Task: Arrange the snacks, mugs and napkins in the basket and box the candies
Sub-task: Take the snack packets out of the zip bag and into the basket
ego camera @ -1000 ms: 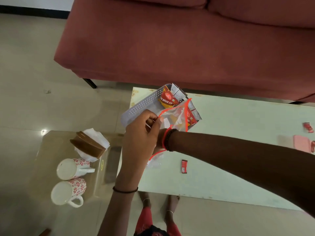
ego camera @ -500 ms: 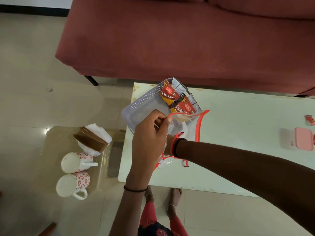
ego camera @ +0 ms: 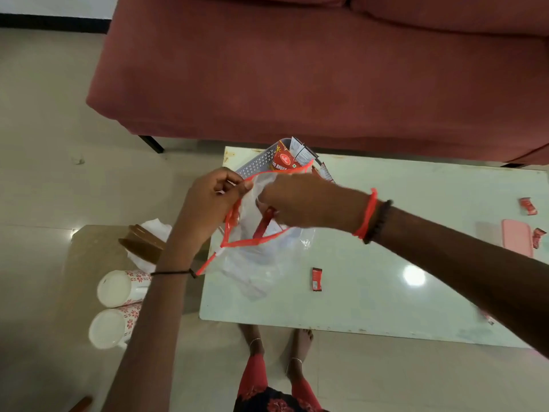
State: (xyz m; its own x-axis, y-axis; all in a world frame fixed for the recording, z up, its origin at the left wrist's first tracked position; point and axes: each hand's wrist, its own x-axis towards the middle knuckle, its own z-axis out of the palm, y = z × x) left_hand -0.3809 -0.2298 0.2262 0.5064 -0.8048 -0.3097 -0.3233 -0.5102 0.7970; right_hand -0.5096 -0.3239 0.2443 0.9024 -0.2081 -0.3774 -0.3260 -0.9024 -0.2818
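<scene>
Head view, frame centre: left hand (ego camera: pixel 214 200) pinches clear red-trimmed plastic bag (ego camera: pixel 261 263) at one rim, right hand (ego camera: pixel 297 200) grips the opposite rim (mouth spread, presumably to empty it)

You have two white ceramic mugs with red flower print (ego camera: pixel 118 288) (ego camera: pixel 108 328), one grey perforated plastic basket (ego camera: pixel 258 167), one clear plastic bag with red trim (ego camera: pixel 261 263), one flat pink box (ego camera: pixel 516 240), one brown napkin holder (ego camera: pixel 139 243) and three small red-wrapped candies (ego camera: pixel 317 279) (ego camera: pixel 528 206) (ego camera: pixel 538 237) (the red snack packets (ego camera: pixel 283 165) in the basket are too hidden to count).
</scene>
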